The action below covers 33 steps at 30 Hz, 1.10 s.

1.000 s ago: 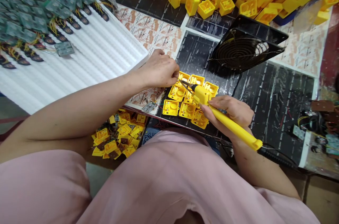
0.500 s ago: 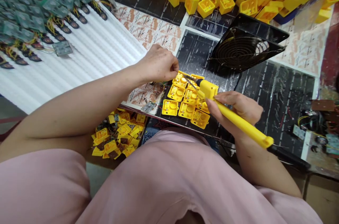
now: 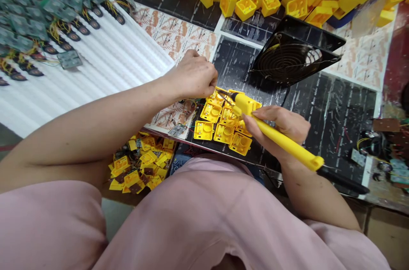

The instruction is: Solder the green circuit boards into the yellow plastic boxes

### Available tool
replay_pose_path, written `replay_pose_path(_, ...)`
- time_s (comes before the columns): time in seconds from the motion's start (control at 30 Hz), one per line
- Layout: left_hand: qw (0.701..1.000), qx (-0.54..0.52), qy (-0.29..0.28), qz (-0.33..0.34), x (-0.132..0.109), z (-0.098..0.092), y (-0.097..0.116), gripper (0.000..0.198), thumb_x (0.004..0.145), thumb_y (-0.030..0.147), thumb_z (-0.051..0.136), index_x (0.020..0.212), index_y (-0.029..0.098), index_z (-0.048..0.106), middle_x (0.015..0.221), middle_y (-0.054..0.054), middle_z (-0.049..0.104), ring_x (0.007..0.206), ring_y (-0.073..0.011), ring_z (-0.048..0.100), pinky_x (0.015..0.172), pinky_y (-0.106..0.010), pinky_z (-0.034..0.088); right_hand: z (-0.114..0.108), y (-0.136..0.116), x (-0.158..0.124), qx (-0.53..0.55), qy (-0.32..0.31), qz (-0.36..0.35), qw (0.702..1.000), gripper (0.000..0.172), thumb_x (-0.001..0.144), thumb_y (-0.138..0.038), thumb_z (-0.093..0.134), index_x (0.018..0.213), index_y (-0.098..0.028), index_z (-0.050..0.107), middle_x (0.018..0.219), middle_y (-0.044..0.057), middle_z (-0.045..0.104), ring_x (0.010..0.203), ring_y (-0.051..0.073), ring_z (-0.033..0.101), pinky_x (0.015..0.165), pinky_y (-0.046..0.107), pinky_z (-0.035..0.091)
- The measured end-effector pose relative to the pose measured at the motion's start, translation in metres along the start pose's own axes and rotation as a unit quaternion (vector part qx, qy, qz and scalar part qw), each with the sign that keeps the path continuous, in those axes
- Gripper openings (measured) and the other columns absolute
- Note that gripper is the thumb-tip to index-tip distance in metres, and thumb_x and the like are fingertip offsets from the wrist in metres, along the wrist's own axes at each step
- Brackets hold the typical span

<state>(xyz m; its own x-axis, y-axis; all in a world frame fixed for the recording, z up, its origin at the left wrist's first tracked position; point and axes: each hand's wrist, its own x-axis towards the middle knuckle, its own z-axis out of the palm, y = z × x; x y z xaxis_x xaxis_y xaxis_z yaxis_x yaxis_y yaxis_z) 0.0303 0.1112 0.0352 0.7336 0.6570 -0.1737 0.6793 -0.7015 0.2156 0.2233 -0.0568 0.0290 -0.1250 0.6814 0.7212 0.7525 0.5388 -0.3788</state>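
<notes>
So, quick one from the bench: my right hand (image 3: 277, 127) was closed around the yellow-handled soldering iron (image 3: 289, 144), gripped pen-style up near the collar, with its thin metal tip (image 3: 225, 96) down among the square yellow plastic housings (image 3: 203, 130). Those housings sat in a tidy group on the black mat (image 3: 332, 133), just below and left of the black-framed fan (image 3: 295, 59). My left hand (image 3: 194, 80) was curled into a tight pinch right next to the tip, and from this angle I honestly can't tell what those fingers had hold of, if anything. My two cents: choke up on the handle like that and keep both hands close, because the tip stays steadier and is less likely to stray onto the plastic walls. Beyond the fan lay a big heap of yellow housings (image 3: 244, 8), and well left of it, green circuit boards (image 3: 32, 18) sat in rows on white ribbed foam (image 3: 79, 91).
</notes>
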Motion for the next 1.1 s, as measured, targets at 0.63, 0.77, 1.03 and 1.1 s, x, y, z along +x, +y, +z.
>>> replay_pose_path(0.63,0.999,0.032,-0.02,0.008,-0.004,-0.003,0.0,0.023,0.085,0.027,0.058,0.091,0.024,0.08,0.082,0.0,0.074,0.104,-0.0249,0.07,0.115,-0.045,0.037,0.002,-0.002,-0.011,-0.01,0.032,0.046,0.998,0.021,0.085,-0.024,0.083,0.09,-0.024,0.062,0.075,-0.004,0.075,0.062,0.014,0.073,0.059,0.022,0.06)
replay_pose_path(0.77,0.999,-0.028,-0.008,-0.035,-0.012,-0.005,-0.009,0.033,0.09,0.029,0.053,0.108,0.025,0.08,0.097,-0.001,0.078,0.11,-0.025,0.07,0.115,-0.045,0.039,0.0,-0.003,-0.018,-0.002,0.029,0.116,0.993,0.029,0.089,-0.03,0.08,0.115,-0.025,0.068,0.086,-0.002,0.077,0.064,0.014,0.073,0.059,0.024,0.06)
replay_pose_path(1.03,0.993,-0.038,-0.014,-0.109,-0.015,-0.005,-0.015,0.031,0.084,0.034,0.057,0.099,0.021,0.08,0.102,-0.003,0.079,0.116,-0.0315,0.069,0.111,-0.049,0.044,-0.001,-0.001,-0.022,0.003,0.034,0.112,0.993,0.027,0.087,-0.029,0.081,0.111,-0.026,0.07,0.091,0.0,0.079,0.067,0.017,0.075,0.061,0.026,0.061)
replay_pose_path(1.1,0.99,-0.072,-0.026,-0.116,-0.015,-0.001,-0.014,0.025,0.079,0.032,0.062,0.092,0.021,0.08,0.094,-0.001,0.078,0.107,-0.0285,0.072,0.107,-0.045,0.048,-0.001,0.0,-0.022,-0.009,0.05,0.102,0.993,0.021,0.086,-0.028,0.082,0.102,-0.025,0.07,0.084,-0.001,0.078,0.065,0.017,0.074,0.057,0.025,0.06)
